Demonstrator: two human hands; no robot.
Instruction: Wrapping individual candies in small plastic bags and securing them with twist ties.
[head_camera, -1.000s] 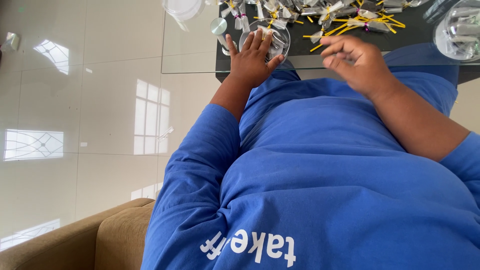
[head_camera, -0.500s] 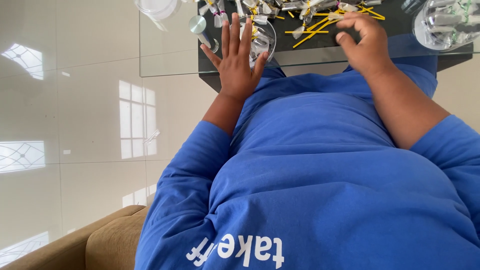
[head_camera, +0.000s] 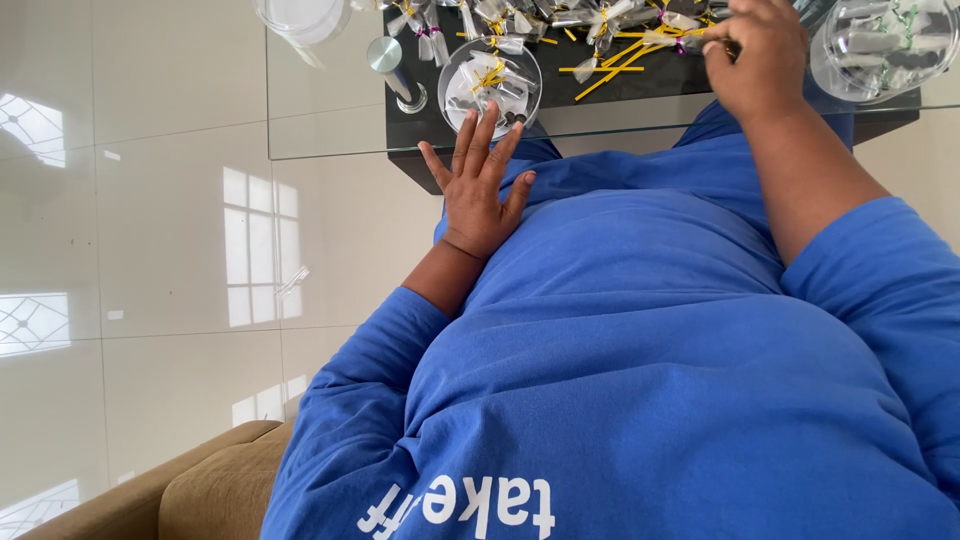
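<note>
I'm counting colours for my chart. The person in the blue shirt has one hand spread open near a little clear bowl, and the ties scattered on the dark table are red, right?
Not quite. The head view shows the ties are yellow. The rest holds: blue shirt, left hand open by the clear bowl.

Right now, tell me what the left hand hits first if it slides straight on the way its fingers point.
The left hand lies open and flat, fingers aimed up-picture at the small clear bowl of wrapped pieces. It would likely meet that bowl's near rim first; the fingertips look almost on it, though depth is unclear.
</note>
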